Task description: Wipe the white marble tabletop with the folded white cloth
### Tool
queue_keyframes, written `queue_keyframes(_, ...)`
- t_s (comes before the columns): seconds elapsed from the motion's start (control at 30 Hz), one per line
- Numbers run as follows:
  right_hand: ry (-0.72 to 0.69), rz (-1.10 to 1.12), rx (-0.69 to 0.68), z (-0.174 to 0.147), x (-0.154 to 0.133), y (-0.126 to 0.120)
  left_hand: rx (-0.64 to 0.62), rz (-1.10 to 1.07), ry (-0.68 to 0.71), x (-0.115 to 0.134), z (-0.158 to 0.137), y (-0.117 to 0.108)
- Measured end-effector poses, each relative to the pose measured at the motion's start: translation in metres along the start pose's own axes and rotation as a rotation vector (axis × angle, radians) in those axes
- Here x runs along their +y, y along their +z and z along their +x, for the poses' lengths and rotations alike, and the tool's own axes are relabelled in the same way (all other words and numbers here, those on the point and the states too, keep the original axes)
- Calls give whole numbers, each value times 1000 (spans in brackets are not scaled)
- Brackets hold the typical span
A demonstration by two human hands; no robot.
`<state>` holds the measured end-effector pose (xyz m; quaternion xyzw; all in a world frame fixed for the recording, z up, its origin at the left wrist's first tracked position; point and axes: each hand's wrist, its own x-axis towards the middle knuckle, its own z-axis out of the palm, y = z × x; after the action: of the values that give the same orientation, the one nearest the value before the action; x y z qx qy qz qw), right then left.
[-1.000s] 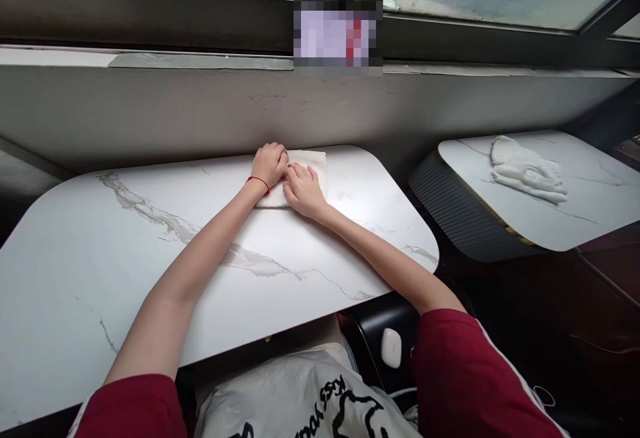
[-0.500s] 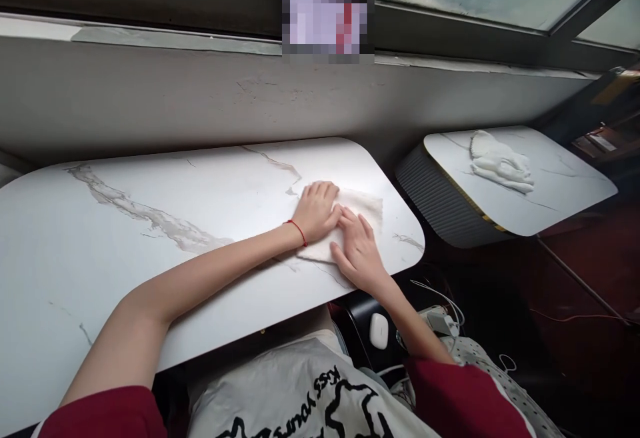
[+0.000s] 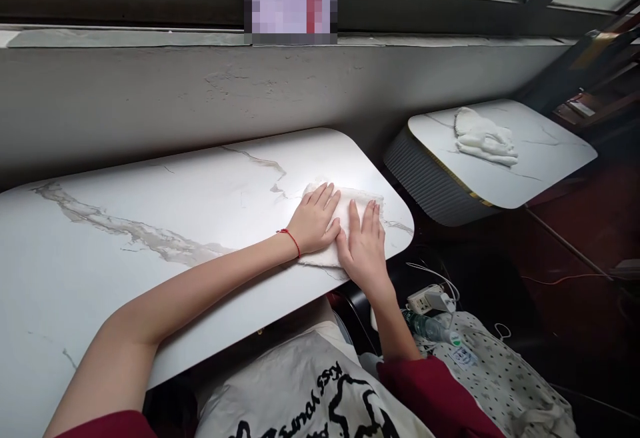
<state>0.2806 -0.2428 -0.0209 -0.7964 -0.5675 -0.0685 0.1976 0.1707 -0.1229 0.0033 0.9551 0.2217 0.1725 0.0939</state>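
Note:
A white cloth [image 3: 345,215] lies flat near the right end of the white marble-patterned table [image 3: 200,178]. Resting palm down on its left part is my left hand [image 3: 315,218], fingers stretched out and a red string bracelet at the wrist. My right hand [image 3: 365,241] presses flat on the cloth's right side, fingers spread. The two thumbs are close together over the cloth, and both hands cover much of it.
A smaller marble-topped side table [image 3: 545,151] with a ribbed grey side stands to the right, bearing a crumpled pair of white gloves [image 3: 485,138]. Below my right arm are a plastic bottle [image 3: 430,326], a power strip [image 3: 425,298] and a dotted fabric [image 3: 510,358]. A wall runs behind.
My right hand has shifted right on the cloth, apart from the left hand, and its fingers have straightened. The left hand stays on the cloth. The view has turned slightly right.

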Motion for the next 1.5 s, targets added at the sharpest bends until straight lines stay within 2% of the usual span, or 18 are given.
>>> queue_keyframes(0.13, -83, -15, -96, 23, 13, -3, 17, 22, -63, -1, 2, 3)
queue_keyframes(0.27, -144, -33, -150, 57, 16, 6, 6, 50, -141, -13, 8, 1)
queue_keyframes(0.63, -247, 79, -99, 160, -3, 53, 108, 97, -340, -84, 56, -4)
queue_keyframes(0.83, -287, 79, -135, 202, -10, 63, 132, 131, -449, -106, 75, -7)
queue_keyframes(1.03, -353, 86, -133, 224, -4, 70, 161, 154, -534, -109, 88, -7)
queue_keyframes(1.23, -363, 57, -151, 237, 11, 66, 225, 161, -555, -108, 109, 7)
queue_keyframes(1.37, -339, 13, -187, 246, 31, 59, 266, 136, -578, -96, 133, 21)
queue_keyframes(1.5, -358, 47, -157, 241, 54, 54, 234, 146, -583, -74, 143, 26)
